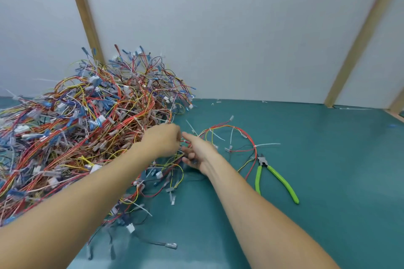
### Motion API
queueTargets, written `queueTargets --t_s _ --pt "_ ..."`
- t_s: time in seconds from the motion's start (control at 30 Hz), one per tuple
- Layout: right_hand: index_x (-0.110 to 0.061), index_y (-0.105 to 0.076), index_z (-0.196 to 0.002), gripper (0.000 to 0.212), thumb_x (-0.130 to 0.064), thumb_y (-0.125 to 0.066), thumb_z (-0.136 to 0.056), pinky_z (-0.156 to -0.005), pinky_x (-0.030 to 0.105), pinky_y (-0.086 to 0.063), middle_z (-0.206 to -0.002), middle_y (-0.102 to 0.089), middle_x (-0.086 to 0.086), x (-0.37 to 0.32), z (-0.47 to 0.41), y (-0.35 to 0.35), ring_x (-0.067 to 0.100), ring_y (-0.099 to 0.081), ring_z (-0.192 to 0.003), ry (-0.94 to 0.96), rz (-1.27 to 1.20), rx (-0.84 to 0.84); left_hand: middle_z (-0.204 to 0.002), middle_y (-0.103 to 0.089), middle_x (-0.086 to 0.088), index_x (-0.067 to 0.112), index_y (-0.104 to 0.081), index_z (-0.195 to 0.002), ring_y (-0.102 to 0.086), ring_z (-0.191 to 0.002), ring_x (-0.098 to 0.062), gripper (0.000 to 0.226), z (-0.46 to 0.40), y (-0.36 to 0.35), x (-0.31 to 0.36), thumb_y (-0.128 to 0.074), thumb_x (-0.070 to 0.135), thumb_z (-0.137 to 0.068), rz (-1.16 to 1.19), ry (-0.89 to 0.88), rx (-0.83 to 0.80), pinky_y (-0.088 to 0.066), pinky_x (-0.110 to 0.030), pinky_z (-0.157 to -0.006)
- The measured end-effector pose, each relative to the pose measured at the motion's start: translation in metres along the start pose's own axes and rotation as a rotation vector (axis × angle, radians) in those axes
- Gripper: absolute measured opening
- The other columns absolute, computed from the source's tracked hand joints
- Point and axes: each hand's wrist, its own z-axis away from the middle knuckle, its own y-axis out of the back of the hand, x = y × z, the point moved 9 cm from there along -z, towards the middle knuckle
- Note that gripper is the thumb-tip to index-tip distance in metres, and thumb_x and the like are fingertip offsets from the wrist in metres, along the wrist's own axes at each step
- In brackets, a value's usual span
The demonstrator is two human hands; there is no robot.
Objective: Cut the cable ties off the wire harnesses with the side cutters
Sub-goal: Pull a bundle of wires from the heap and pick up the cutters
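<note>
A big tangled pile of wire harnesses (pixel 72 129), red, yellow and blue with white connectors, fills the left of the teal table. One separate harness (pixel 231 135) with white cable ties (pixel 267 144) lies spread out to the right of my hands. Its wires run back between them. My left hand (pixel 162 141) is curled and grips wires at the pile's right edge. My right hand (pixel 197 153) sits just beside it, fingers curled on the same wires, index finger stretched out. The green-handled side cutters (pixel 272 176) lie on the table to the right, held by neither hand.
The teal table top (pixel 328 181) stretches right and toward me. A white wall with slanted wooden battens (pixel 358 35) closes the back. Cut tie scraps (pixel 218 101) lie along the wall's foot. Loose connector ends (pixel 171 245) trail from the pile near the front.
</note>
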Motion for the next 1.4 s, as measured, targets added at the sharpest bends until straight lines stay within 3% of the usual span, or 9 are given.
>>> queueTargets --t_s 0.17,0.33,0.47,0.57,0.8,1.0,1.17,1.33,1.4 --pt "-0.018 -0.066 -0.078 0.023 -0.031 -0.066 -0.097 -0.039 0.018 -0.044 -0.054 -0.044 -0.007 -0.002 -0.001 -0.005 0.007 -0.037 -0.042 0.054 0.164 0.006 -0.125 -0.061 -0.006 0.017 -0.051 -0.121 -0.062 -0.111 -0.031 0.031 0.002 -0.013 -0.012 -0.048 0.03 -0.094 -0.19 -0.027 0.054 -0.045 -0.039 -0.084" --pt "-0.019 -0.063 -0.074 0.033 -0.025 -0.053 -0.105 -0.078 0.046 -0.061 -0.081 -0.065 0.002 -0.072 0.019 0.014 0.021 -0.066 -0.074 0.481 0.112 0.08 -0.126 -0.061 -0.002 0.018 -0.043 -0.132 -0.059 -0.115 -0.027 0.062 0.001 0.004 -0.041 -0.061 0.056 -0.086 0.017 0.029 0.162 -0.046 -0.044 -0.094" --pt "-0.012 -0.061 -0.075 0.036 -0.018 -0.05 -0.108 -0.046 0.024 -0.055 -0.057 -0.066 -0.005 -0.117 0.044 0.042 0.008 -0.063 -0.045 0.649 -0.306 0.175 -0.125 -0.059 0.007 0.026 -0.041 -0.141 -0.058 -0.112 -0.022 0.079 0.001 0.02 -0.063 -0.068 0.067 -0.078 0.34 0.055 0.274 -0.049 -0.046 -0.097" --pt "-0.009 -0.059 -0.08 0.037 -0.022 -0.045 -0.111 -0.036 0.022 -0.048 -0.047 -0.062 -0.006 -0.139 0.055 0.092 0.008 -0.053 -0.033 0.674 -0.558 0.308 -0.136 -0.057 0.0 0.025 -0.046 -0.143 -0.055 -0.12 -0.027 0.067 0.006 0.006 -0.078 -0.065 0.055 -0.086 0.119 0.089 0.203 -0.048 -0.048 -0.1" --pt "-0.017 -0.062 -0.089 0.024 -0.03 -0.053 -0.107 -0.048 0.026 -0.059 -0.058 -0.068 -0.004 -0.104 0.045 0.08 0.008 -0.069 -0.052 0.386 -0.134 0.05 -0.128 -0.063 -0.001 0.025 -0.06 -0.128 -0.054 -0.12 -0.027 0.044 0.002 0.019 -0.009 -0.061 0.034 -0.085 -0.011 0.015 0.37 -0.037 -0.042 -0.098" --pt "-0.012 -0.068 -0.11 0.022 -0.028 -0.053 -0.107 -0.057 0.03 -0.06 -0.08 -0.077 -0.003 -0.056 0.031 0.07 0.009 -0.074 -0.065 0.261 0.018 0.001 -0.104 -0.076 0.0 0.027 -0.072 -0.11 -0.073 -0.088 -0.021 0.021 0.004 -0.02 0.053 -0.067 0.039 -0.094 1.054 -0.06 -0.099 -0.055 -0.035 -0.08" --pt "-0.02 -0.07 -0.094 0.037 -0.048 -0.049 -0.105 -0.056 0.027 -0.057 -0.08 -0.077 -0.004 -0.045 0.039 0.081 0.009 -0.072 -0.059 0.318 0.454 0.039 -0.075 -0.061 -0.002 0.02 -0.066 -0.12 -0.048 -0.058 -0.013 0.025 0.009 -0.052 0.036 -0.064 0.031 -0.097 1.453 0.187 0.235 -0.038 -0.027 -0.056" --pt "-0.029 -0.067 -0.095 0.011 -0.035 -0.058 -0.095 -0.086 0.041 -0.057 -0.082 -0.073 -0.017 -0.078 0.057 0.136 0.011 -0.071 -0.083 0.699 0.772 0.471 -0.078 -0.071 0.005 0.008 -0.072 -0.114 -0.064 -0.068 -0.007 0.035 0.0 -0.063 0.043 -0.07 0.031 -0.089 1.825 0.184 0.178 -0.049 -0.021 -0.06" --pt "-0.031 -0.063 -0.097 0.008 -0.028 -0.06 -0.09 -0.083 0.045 -0.058 -0.078 -0.074 -0.014 -0.066 0.046 0.135 0.013 -0.073 -0.082 0.656 0.759 0.34 -0.086 -0.075 -0.002 0.007 -0.072 -0.11 -0.069 -0.073 -0.01 0.042 -0.002 -0.069 0.046 -0.074 0.035 -0.078 1.929 0.156 0.161 -0.054 -0.021 -0.062"
